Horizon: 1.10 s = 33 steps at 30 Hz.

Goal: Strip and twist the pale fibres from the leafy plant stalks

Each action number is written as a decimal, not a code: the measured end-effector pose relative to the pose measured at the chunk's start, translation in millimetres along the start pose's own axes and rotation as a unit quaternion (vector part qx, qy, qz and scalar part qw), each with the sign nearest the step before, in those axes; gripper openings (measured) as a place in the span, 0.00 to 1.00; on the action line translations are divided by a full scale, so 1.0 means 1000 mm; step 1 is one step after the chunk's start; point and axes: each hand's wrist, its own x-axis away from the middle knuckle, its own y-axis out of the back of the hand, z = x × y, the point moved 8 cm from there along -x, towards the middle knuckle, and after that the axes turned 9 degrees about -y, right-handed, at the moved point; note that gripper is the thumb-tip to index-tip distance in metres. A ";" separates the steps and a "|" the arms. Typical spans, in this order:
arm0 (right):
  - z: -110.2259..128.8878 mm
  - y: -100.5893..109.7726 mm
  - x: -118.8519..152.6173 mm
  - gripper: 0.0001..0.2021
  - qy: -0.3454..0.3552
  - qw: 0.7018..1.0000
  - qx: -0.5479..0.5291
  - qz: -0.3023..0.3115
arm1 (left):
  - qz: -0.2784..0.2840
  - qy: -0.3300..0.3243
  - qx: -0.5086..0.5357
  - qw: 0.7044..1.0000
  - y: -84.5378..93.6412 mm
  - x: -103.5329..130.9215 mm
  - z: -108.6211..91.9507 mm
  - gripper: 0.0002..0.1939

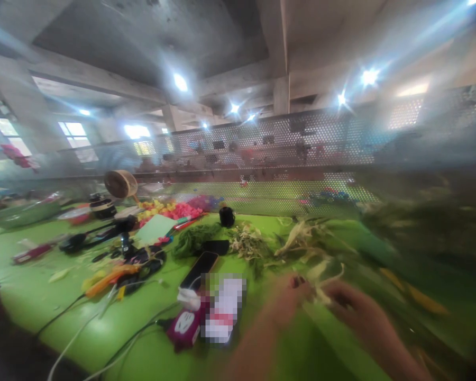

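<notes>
My left hand (287, 299) is over the green table, its fingers curled closed at the near end of a pale, leaf-like strip (324, 272). Facing it, my right hand (351, 301) pinches the same pale piece from the other side. Motion blur smears both hands, so the exact grip is hard to see. Just beyond them lie more pale green leafy pieces (301, 238) and a bunch of small cream sprigs (248, 241).
Left of my hands are a pixelated phone (224, 309), a purple case (186, 325) with cables, and a dark phone (200, 270). Farther left lies an orange glue gun (111, 279). Pink and yellow pieces (182, 210) sit before a perforated metal screen (238, 196). A fan (121, 183) stands behind.
</notes>
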 end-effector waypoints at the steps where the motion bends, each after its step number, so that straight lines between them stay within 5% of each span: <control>1: 0.002 0.003 0.001 0.10 -0.003 1.000 -0.014 -0.013 | 0.004 -0.007 0.002 1.000 -0.001 0.000 -0.002 0.18; 6: 0.003 0.015 0.004 0.12 -0.029 0.995 -0.024 -0.091 | -0.016 -0.026 -0.101 0.994 -0.001 0.004 -0.008 0.12; 13: 0.017 0.014 0.015 0.14 0.117 0.968 0.161 -0.154 | 0.018 -0.072 -0.249 0.966 -0.015 0.009 -0.016 0.09; 20: -0.008 0.011 0.011 0.12 0.008 0.986 0.120 -0.120 | 0.059 -0.106 -0.255 0.959 -0.028 0.014 -0.037 0.12; 24: -0.009 0.014 0.008 0.12 -0.042 0.990 0.052 -0.124 | 0.020 -0.126 -0.249 0.960 -0.028 0.015 -0.044 0.14; 33: -0.019 0.012 0.000 0.20 -0.165 0.979 -0.084 -0.085 | -0.012 -0.025 -0.018 0.999 -0.017 0.009 -0.011 0.14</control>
